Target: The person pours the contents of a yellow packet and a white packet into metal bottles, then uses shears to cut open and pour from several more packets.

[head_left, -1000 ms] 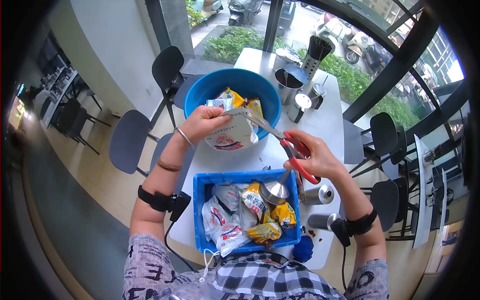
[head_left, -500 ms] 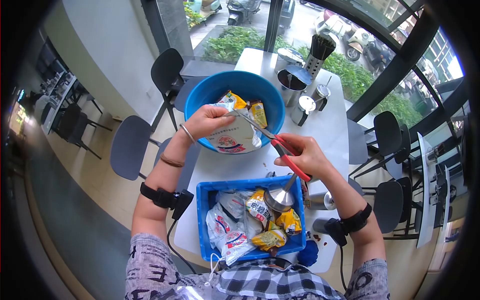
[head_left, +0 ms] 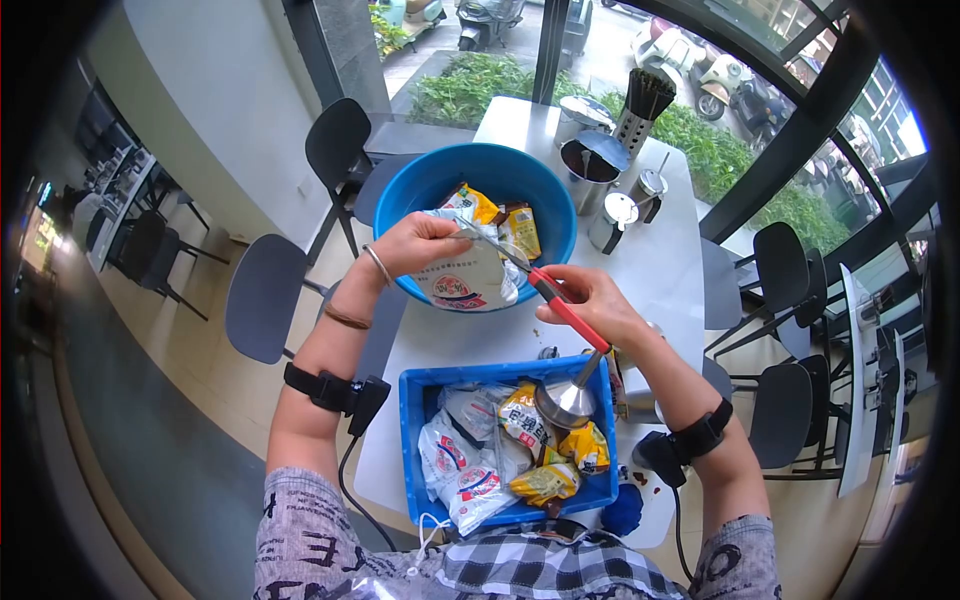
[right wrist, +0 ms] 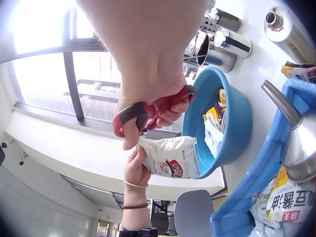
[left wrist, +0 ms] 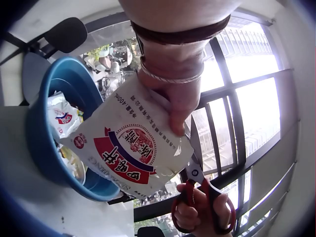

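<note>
A white printed bag hangs over the near rim of the round blue tub, its top edge pinched by my left hand. My right hand grips red-handled scissors, whose blades lie at the bag's top edge. In the left wrist view, the bag shows its red and blue logo, with the scissors beside its corner. The right wrist view has my right hand above my left hand; the scissor blades are mostly hidden there.
The round blue tub holds yellow and white packets. Nearer my body, a rectangular blue crate contains white and yellow bags and a metal funnel. Metal canisters and a lidded jug stand at the table's right; chairs surround it.
In the head view, the red scissor handles now look closer together, and my right hand has moved slightly left. The tub and crate appear shifted a little right and down. My left hand keeps its pinch.
</note>
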`<state>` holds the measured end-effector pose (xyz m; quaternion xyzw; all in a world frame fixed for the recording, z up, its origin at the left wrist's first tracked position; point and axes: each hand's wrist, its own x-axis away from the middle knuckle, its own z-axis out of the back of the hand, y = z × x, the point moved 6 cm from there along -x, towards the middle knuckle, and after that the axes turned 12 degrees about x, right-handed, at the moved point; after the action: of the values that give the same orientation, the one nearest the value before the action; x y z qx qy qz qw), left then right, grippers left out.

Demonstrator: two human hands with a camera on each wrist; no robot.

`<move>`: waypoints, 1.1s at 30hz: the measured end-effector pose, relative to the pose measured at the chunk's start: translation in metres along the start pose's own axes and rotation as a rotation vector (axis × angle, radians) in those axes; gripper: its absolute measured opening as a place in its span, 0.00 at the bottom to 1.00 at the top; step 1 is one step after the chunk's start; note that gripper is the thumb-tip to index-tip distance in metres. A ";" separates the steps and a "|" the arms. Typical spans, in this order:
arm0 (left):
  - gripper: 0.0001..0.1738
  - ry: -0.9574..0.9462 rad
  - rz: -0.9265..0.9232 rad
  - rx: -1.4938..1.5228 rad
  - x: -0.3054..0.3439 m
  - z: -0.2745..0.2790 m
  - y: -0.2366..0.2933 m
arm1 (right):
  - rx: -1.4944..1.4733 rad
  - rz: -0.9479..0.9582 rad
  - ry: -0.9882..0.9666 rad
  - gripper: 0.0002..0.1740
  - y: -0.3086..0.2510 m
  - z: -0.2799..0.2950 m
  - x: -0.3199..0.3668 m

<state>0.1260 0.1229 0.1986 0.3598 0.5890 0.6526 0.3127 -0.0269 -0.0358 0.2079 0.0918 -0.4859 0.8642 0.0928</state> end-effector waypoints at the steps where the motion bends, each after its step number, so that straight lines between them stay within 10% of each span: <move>1: 0.10 0.000 0.000 0.010 0.000 0.000 0.000 | -0.016 -0.002 -0.001 0.38 0.001 -0.001 -0.001; 33: 0.09 0.255 -0.121 -0.169 0.022 0.026 -0.005 | -0.450 -0.220 -0.023 0.33 0.033 -0.022 -0.055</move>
<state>0.1353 0.1558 0.1968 0.2104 0.5875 0.7202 0.3030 0.0164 -0.0378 0.1555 0.1313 -0.6542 0.7178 0.1990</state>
